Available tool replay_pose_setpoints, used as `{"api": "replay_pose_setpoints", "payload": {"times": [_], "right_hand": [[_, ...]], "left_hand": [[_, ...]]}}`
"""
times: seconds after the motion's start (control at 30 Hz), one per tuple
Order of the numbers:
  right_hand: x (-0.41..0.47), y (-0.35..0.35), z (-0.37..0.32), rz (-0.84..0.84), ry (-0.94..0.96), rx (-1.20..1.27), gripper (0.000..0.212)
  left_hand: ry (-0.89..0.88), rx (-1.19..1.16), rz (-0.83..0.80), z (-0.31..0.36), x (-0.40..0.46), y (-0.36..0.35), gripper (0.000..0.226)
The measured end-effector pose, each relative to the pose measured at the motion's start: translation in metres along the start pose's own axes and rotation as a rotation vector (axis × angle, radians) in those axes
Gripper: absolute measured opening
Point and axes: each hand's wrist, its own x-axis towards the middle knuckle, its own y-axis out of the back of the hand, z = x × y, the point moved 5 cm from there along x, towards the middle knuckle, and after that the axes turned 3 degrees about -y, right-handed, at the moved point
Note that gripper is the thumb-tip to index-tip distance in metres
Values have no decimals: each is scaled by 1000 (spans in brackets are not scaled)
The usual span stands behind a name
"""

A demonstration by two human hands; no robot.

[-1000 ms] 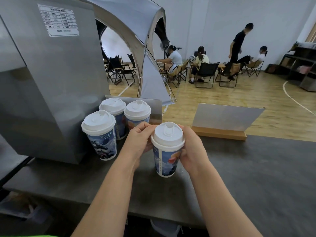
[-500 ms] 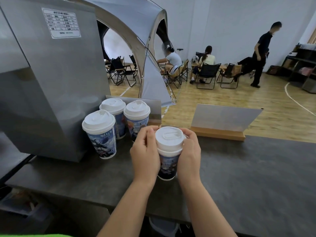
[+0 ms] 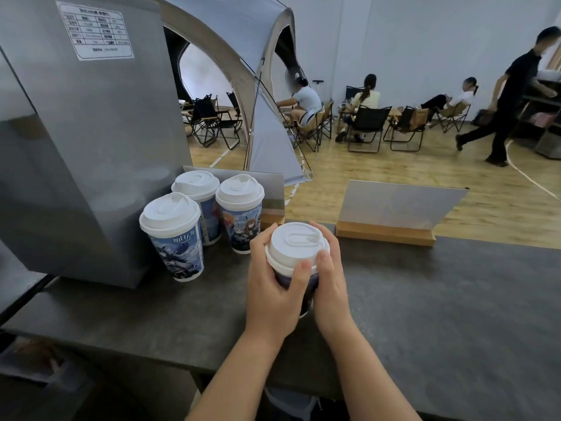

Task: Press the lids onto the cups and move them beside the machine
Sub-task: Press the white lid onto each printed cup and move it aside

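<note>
step: lid-pressing | left hand [image 3: 274,287] and right hand [image 3: 329,282] grip printed paper cup [image 3: 299,287], thumbs on white plastic lid [image 3: 296,246] | next: probably set beside steel machine [image 3: 88,141]

Bare forearms, bare hands [image 3: 303,287], no sleeves

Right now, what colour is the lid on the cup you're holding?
White. The lid on the held cup shows plainly in the head view.
</note>
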Motion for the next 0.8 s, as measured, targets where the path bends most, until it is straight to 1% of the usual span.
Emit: {"api": "replay_pose_setpoints", "payload": {"times": [0.13,0.27,0.37,0.43,0.53,0.6,0.67,0.7,0.73,0.8], "right_hand": [[3,2,-1,-32,16,54,51],[5,-1,-1,28,-5,99,47],[8,0,1,64,-41,110,31],[10,0,1,73,-49,115,29],[11,1,0,112,-95,145,26],[10,5,1,162,-154,205,21],[7,11,-3,196,-145,201,9],[7,15,-4,212,-128,176,9],[5,17,-5,227,-114,157,11],[4,20,-9,222,-80,108,8]], "left_hand": [[-2,-60,7,-3,1,-1,50],[-29,-72,10,-7,4,0,42],[-44,-57,19,-8,9,1,39],[-47,-64,27,-9,10,1,36],[-23,-102,28,-7,10,-2,27],[8,-132,5,-7,14,-2,29],[38,-138,-40,-10,20,0,35],[53,-130,-61,-11,23,2,38],[69,-107,-69,-12,27,4,38],[90,-39,-51,-11,31,8,32]]}}
